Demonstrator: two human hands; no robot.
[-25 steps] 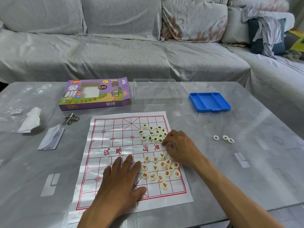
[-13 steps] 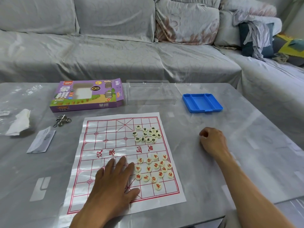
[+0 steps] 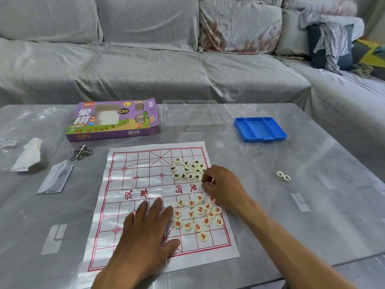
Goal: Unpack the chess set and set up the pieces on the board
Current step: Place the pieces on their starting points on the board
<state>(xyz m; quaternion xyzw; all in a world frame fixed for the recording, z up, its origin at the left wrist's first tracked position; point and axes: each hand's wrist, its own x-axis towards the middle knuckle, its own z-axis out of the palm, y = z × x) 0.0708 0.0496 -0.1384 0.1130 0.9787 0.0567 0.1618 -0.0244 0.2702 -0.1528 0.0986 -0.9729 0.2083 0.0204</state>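
A white paper board (image 3: pixel 135 184) with red grid lines lies flat on the grey table. My left hand (image 3: pixel 145 232) presses flat on its near half, fingers straight. A heap of cream pieces with black characters (image 3: pixel 186 170) sits on the far right of the board. A heap with red characters (image 3: pixel 198 213) lies on the near right. My right hand (image 3: pixel 223 184) is at the right edge of the black heap, fingertips curled and pinching a small piece. Two more cream pieces (image 3: pixel 283 176) lie on the bare table to the right.
Behind the board are the purple game box (image 3: pixel 112 119), a clear plastic shell (image 3: pixel 193 115) and a blue tray (image 3: pixel 260 128). To the left lie a metal ring puzzle (image 3: pixel 82 152), a folded leaflet (image 3: pixel 56 178) and a crumpled tissue (image 3: pixel 29 153). A grey sofa stands beyond the table.
My right hand went out to the three loose pieces on the right and came back to the black heap. Only two pieces remain there. The left hand stayed put.
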